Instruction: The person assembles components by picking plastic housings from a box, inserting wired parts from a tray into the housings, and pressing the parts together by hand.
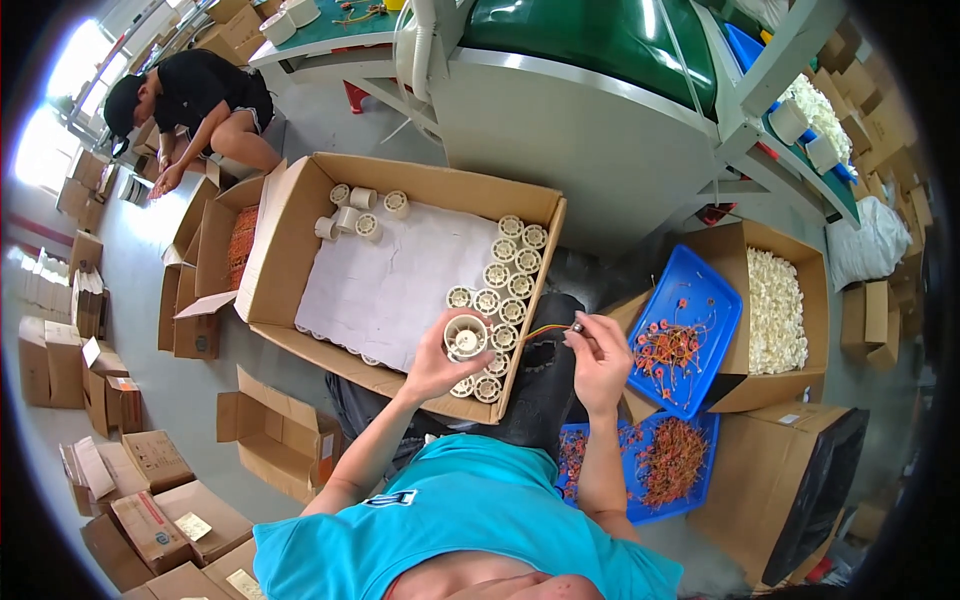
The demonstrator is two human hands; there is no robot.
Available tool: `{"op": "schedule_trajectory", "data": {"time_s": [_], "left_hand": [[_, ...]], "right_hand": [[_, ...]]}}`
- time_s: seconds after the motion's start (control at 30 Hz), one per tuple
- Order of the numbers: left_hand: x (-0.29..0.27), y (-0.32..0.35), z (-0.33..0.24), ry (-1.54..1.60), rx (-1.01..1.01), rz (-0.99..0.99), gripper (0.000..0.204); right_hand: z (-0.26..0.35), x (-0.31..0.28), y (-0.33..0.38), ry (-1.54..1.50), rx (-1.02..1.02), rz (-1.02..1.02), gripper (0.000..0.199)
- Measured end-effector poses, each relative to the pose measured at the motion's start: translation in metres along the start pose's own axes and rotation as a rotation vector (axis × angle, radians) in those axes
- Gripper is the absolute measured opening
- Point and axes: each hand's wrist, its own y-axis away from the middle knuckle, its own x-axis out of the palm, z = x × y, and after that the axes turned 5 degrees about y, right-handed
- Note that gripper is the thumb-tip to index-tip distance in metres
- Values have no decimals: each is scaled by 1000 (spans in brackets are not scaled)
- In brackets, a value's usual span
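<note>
Left hand [432, 365] grips cream round spool [465, 336], open face up, above near edge of cardboard box [300, 215]. Right hand [598, 355] pinches small wired part [576, 325] — striped leads apparently run left toward spool, just beside it.

Around your workplace: boxes, trays and a co-worker.

At the upper left of the frame you have a person in black [205, 100] bent over flat cartons. Right of centre, a blue tray [700, 300] of orange-wired parts leans on a box of white pieces [778, 310]; a second blue tray [680, 495] lies below it. Brown cartons [150, 500] crowd the lower left, and a green conveyor [600, 40] crosses the top.
</note>
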Motion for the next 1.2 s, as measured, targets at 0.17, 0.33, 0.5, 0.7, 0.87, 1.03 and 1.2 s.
{"op": "schedule_trajectory", "data": {"time_s": [0.17, 0.33, 0.5, 0.7, 0.87, 1.03, 1.2], "left_hand": [[4, -6, 12, -436, 415, -89, 56], [15, -7, 7, -374, 405, -56, 55], [15, -6, 3, -364, 386, -44, 54], [15, -4, 5, -362, 349, -35, 56], [15, -6, 4, -372, 363, -27, 55], [15, -8, 2, -416, 369, 23, 52], [20, -10, 9, -546, 500, 35, 55]], "right_hand": [[36, 0, 10, -24, -301, -177, 28], [45, 21, 20, 20, -459, -122, 24], [43, 31, 20, 29, -484, -87, 25], [42, 36, 22, 35, -473, -63, 23], [45, 36, 20, 92, -479, -42, 26], [48, 37, 14, 138, -398, 148, 25], [42, 45, 12, 101, -177, 294, 21]]}}
